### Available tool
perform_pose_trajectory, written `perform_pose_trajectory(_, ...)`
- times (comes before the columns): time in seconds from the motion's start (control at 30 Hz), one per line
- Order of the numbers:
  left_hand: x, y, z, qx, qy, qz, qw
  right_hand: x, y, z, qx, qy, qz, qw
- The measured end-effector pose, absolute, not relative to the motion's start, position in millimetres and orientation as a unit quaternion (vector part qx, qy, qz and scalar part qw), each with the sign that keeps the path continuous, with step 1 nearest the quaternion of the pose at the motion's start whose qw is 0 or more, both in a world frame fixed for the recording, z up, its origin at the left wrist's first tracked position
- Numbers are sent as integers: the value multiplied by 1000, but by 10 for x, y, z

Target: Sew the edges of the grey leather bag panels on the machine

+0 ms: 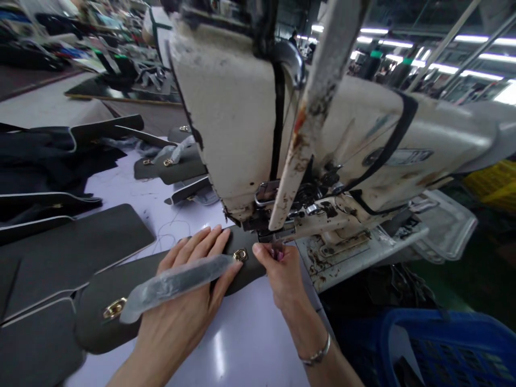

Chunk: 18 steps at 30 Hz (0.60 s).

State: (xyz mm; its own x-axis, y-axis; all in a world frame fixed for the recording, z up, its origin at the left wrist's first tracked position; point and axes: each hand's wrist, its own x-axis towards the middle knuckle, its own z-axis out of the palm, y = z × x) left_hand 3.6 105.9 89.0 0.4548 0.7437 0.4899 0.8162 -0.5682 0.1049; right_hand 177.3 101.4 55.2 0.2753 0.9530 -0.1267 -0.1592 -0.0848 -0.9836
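My left hand [189, 285] lies flat with its fingers spread on a dark grey leather bag flap [201, 271], and a translucent plastic-wrapped strip [173, 285] crosses the back of that hand. A gold metal fitting [241, 255] sits on the flap just past my thumb. My right hand [280, 271] pinches the flap's end close to the presser foot [274, 234] of a worn cream sewing machine [237, 118]. The needle area is partly hidden behind the machine's metal parts.
Several more dark flaps [72, 252] with pale edging lie on the white table [250, 333] to my left, with loose thread between them. A blue plastic crate [443, 349] stands low at the right, and a yellow crate [494, 185] lies beyond the machine. Other workbenches fill the background.
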Motion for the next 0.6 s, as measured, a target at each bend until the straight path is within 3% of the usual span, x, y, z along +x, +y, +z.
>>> perform_pose_trajectory(0.2,77,1239,938,-893,-374,-208,137,1850,961,640,-558,-420,478,533)
perform_pose_trajectory(0.47,-5,1349,981,-920,-276,-193,197,1795,1035,665,-535,-332,532,565)
perform_pose_trajectory(0.6,24,1409,1046,-913,-323,-221,117,1781,1066,639,-532,-316,538,572)
